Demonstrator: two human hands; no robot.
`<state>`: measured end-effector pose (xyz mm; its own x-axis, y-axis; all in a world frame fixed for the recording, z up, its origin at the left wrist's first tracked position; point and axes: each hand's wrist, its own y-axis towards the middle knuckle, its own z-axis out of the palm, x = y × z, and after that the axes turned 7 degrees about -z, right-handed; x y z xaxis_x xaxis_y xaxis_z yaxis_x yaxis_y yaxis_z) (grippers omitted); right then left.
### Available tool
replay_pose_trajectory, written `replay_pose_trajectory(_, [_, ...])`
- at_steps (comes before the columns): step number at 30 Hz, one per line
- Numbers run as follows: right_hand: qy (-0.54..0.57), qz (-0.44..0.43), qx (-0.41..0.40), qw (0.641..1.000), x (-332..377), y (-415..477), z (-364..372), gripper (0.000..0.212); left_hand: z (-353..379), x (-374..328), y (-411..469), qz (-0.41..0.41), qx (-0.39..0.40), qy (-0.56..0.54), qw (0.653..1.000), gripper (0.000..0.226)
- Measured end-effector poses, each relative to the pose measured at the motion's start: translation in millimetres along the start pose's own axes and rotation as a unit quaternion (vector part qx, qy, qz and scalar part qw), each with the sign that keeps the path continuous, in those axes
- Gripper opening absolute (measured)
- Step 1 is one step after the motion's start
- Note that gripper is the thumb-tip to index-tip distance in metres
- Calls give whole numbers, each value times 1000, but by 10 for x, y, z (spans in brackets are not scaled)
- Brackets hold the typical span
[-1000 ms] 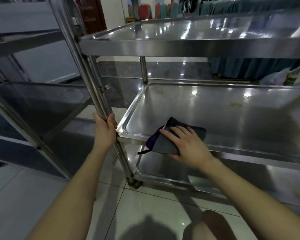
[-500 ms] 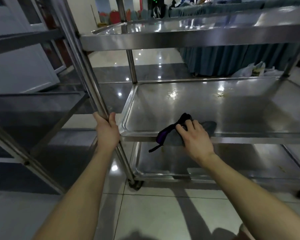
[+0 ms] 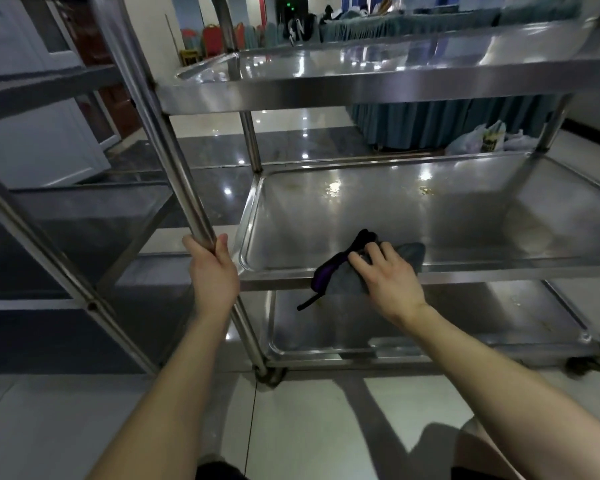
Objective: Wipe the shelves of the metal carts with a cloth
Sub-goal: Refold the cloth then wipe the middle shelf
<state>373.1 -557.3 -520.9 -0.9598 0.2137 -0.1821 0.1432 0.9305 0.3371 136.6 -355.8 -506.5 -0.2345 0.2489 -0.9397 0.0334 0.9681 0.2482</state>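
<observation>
A three-shelf steel cart stands in front of me. My left hand point(image 3: 212, 271) grips its near-left upright post point(image 3: 174, 161) at middle-shelf height. A dark grey cloth point(image 3: 343, 280) with purple and black edging lies over the front lip of the middle shelf point(image 3: 413, 209), partly hanging down. My right hand point(image 3: 383, 277) holds this cloth with curled fingers at the shelf's front edge. Yellowish stains show near the back of the middle shelf. The top shelf point(image 3: 361, 84) and bottom shelf point(image 3: 430, 327) are bare metal.
A second metal cart point(image 3: 66, 216) stands close on the left. Plastic bags point(image 3: 482, 140) lie on the floor behind the cart, beside a blue skirted table point(image 3: 447, 119). Glossy tiled floor point(image 3: 326, 427) lies under me. The cart's caster point(image 3: 582, 365) sits at the lower right.
My right hand went from lying flat on the cloth to gripping it with curled fingers, sliding it rightward along the shelf's front edge. My left hand stayed on the post; my view pulled back.
</observation>
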Motion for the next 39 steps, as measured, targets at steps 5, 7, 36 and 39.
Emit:
replay_pose_trajectory(5, [-1, -9, 11, 1000, 116, 19, -66, 63, -50, 40, 115, -7, 0, 24, 1000, 25])
replay_pose_trajectory(7, [1, -6, 9, 1000, 124, 27, -52, 62, -45, 84, 146, -7, 1, 26, 1000, 28])
replay_pose_trajectory(36, [358, 179, 127, 908, -873, -591, -4104, 50, -239, -4504, -1166, -301, 515, 157, 787, 38])
replay_pose_trajectory(39, [348, 203, 92, 911, -1223, -872, -4635, 56, -31, -5106, -1379, -182, 561, 163, 791, 31])
